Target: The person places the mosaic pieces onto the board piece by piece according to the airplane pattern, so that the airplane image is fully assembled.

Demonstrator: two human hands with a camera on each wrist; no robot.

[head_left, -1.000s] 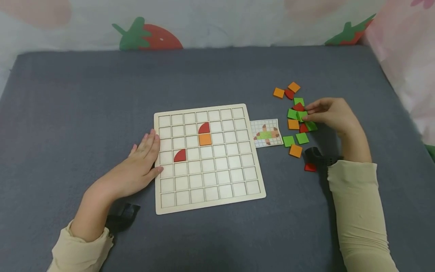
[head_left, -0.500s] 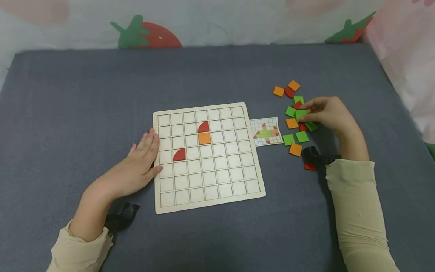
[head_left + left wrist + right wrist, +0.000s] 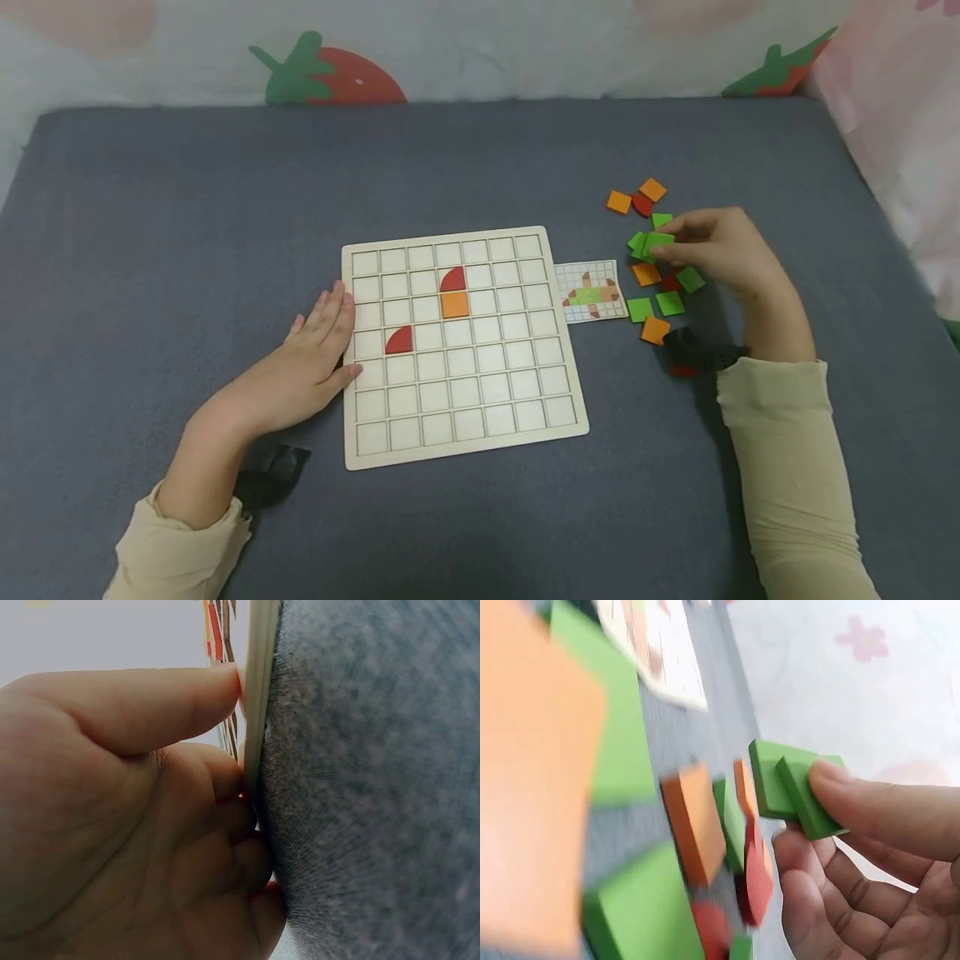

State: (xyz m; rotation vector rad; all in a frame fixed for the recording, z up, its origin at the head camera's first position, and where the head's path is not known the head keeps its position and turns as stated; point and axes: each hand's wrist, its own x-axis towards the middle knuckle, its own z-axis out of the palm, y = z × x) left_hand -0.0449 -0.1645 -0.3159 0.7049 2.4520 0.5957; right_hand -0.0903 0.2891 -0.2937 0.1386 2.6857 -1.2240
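Note:
My left hand (image 3: pixel 300 383) lies with straight fingers along the left edge of a wooden grid board (image 3: pixel 465 452), thumb on its rim. In the left wrist view the fingertips meet the board's edge (image 3: pixel 259 682). Over a loose pile to the right of the board, my right hand (image 3: pixel 723 250) pinches two overlapping green square tiles (image 3: pixel 770 780) between thumb and fingers; the right wrist view shows them raised off the table. Set in the grid are two red quarter-round tiles, one upper (image 3: pixel 453 280) and one lower left (image 3: pixel 400 341), and an orange square (image 3: pixel 454 305).
A printed pattern card (image 3: pixel 590 292) touches the board's right side. Around the right hand lie several orange squares (image 3: pixel 655 331), green squares (image 3: pixel 670 303) and red quarter-round tiles (image 3: pixel 642 206). Grey cloth (image 3: pixel 225 192) covers the table. A strawberry-print sheet (image 3: pixel 510 58) hangs behind.
My right hand has gathered the green tiles in its pinch, lifted them and shifted slightly left over the pile. A red tile beside its fingers is now hidden. The left hand stays on the board's edge.

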